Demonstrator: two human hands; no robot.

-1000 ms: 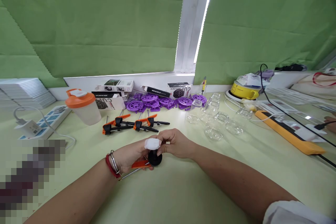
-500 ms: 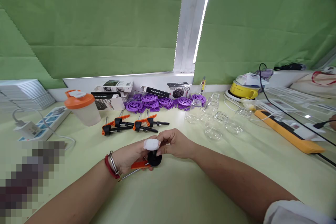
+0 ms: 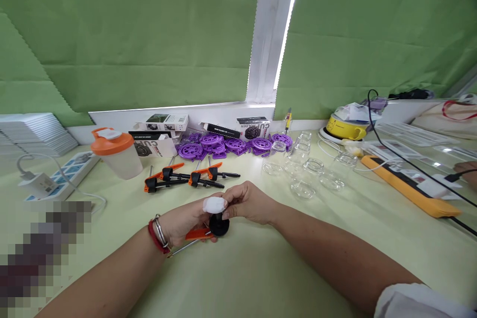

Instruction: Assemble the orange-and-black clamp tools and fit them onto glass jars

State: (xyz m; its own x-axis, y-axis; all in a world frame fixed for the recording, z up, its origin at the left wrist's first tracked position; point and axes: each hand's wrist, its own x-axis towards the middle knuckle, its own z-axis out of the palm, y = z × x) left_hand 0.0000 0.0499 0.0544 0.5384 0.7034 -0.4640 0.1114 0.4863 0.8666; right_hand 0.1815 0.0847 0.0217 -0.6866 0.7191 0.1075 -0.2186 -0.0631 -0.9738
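My left hand (image 3: 190, 221) is closed around an orange and black tool (image 3: 197, 234), its metal rod pointing down to the left past the wrist. A white wrapping (image 3: 214, 204) covers one of the digits there. At the tool's round black end (image 3: 219, 225), my right hand (image 3: 248, 204) pinches the black part with thumb and fingers. Beyond the hands lie several similar orange and black pieces (image 3: 201, 179), with metal rods and black handles.
Purple plastic parts (image 3: 212, 145) lie before opened boxes (image 3: 158, 144). Clear glass pieces (image 3: 302, 189) stand right of centre. An orange-lidded shaker (image 3: 121, 156) and white power strip (image 3: 76, 170) are left; a yellow power strip (image 3: 404, 186) and yellow pot (image 3: 345, 128) are right.
Both hands keep nearly the same place and grip, with only a very slight shift. At the far right edge, a blurred hand or skin-coloured shape has moved a little to the left.
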